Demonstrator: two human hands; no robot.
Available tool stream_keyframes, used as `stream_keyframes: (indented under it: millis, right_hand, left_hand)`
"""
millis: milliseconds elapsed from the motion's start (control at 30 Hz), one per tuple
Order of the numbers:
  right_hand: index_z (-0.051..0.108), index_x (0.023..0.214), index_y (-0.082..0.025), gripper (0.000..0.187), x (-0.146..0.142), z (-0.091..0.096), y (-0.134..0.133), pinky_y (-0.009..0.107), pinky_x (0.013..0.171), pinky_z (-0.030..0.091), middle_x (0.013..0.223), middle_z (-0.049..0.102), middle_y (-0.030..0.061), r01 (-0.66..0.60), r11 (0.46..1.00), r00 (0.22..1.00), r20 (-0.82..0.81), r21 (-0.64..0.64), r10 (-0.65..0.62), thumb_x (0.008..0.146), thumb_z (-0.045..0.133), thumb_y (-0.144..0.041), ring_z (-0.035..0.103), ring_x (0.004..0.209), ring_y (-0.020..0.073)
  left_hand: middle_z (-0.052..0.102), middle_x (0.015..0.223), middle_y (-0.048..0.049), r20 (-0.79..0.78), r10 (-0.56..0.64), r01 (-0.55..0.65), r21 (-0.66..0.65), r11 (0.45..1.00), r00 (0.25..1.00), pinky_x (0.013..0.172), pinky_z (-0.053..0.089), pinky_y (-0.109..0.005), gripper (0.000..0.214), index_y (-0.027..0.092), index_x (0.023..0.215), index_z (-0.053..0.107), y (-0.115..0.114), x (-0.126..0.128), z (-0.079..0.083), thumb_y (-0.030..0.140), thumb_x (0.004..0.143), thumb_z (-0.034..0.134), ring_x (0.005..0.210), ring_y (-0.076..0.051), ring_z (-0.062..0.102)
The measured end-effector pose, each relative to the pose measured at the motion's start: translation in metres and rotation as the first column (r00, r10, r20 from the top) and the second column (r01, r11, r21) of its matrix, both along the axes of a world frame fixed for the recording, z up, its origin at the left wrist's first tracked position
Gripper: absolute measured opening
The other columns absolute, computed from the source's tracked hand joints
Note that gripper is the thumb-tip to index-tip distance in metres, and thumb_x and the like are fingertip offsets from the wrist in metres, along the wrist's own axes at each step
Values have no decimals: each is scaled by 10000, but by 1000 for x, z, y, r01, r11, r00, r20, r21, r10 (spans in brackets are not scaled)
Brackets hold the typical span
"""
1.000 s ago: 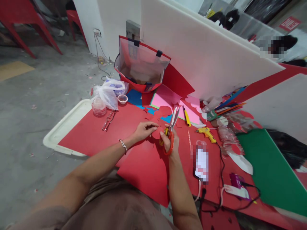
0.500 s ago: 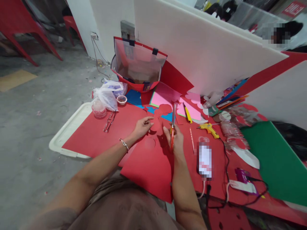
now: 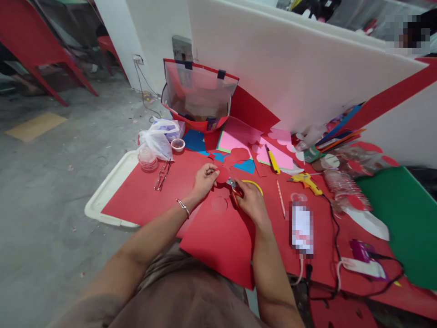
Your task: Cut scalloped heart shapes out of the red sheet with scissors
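Note:
Between the fingers of my left hand is a round piece of red paper, held above the table. My right hand grips a pair of scissors with orange-red and yellow handles. The blades point left and meet the paper's right edge. A large red sheet with a round hole near its top lies below my hands and hangs over the table's front edge. Just beyond my hands are a red scalloped cut-out and blue paper scraps.
A yellow cutter knife, a pencil, a yellow glue gun and a phone lie to the right. Eyeglasses, stacked clear lids and a plastic bag are at left. An open tote bag stands behind.
The scissors have turned from pointing away, upright, to pointing left at the red paper circle. My right hand has come closer to my left, which now raises the circle. The view has shifted slightly.

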State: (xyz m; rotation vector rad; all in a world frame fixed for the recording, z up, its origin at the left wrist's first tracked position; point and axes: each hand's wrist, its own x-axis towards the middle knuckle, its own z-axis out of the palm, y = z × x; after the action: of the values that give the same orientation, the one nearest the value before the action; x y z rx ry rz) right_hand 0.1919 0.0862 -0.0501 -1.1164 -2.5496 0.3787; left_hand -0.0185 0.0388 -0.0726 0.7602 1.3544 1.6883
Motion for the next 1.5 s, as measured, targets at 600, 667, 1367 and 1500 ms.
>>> stream_keyframes:
  millis: [600,667,1367,1500]
  right_hand:
    - [780,1233,-218,383,-4,11,-6,382,869,561,1087,839,106,198,980,925,-326,-19,-193,1042,599,-497,784,921,270]
    - [756,1285,-237,394,-7,10,-9,383,877,574,1110,835,90,112,991,925,-357,-73,-131,1029,622,-504,780,912,259]
    - [808,1086,-234,315,-26,-31,-2,375,881,583,1040,842,86,139,990,888,-442,2,-124,1041,582,-449,785,923,256]
    - [804,1079,-237,345,-29,-37,3,398,973,561,1096,828,89,202,942,797,-513,-269,-318,956,658,-524,761,1014,279]
  left_hand:
    - [629,661,48,-32,-192,192,-3,981,981,452,488,-215,303,165,976,659,-6,13,7,363,786,787,471,-84,563]
    - [601,605,62,-18,-237,236,-8,972,971,443,493,-223,306,181,932,616,-8,15,7,385,791,796,456,-99,567]
    - [640,685,21,-229,-299,296,-46,954,926,509,451,-227,185,176,1032,696,-1,17,-24,182,850,662,528,-113,567]
    - [654,716,18,-215,-264,257,-57,965,940,494,454,-225,192,175,1042,695,5,17,-29,180,851,674,499,-102,550]
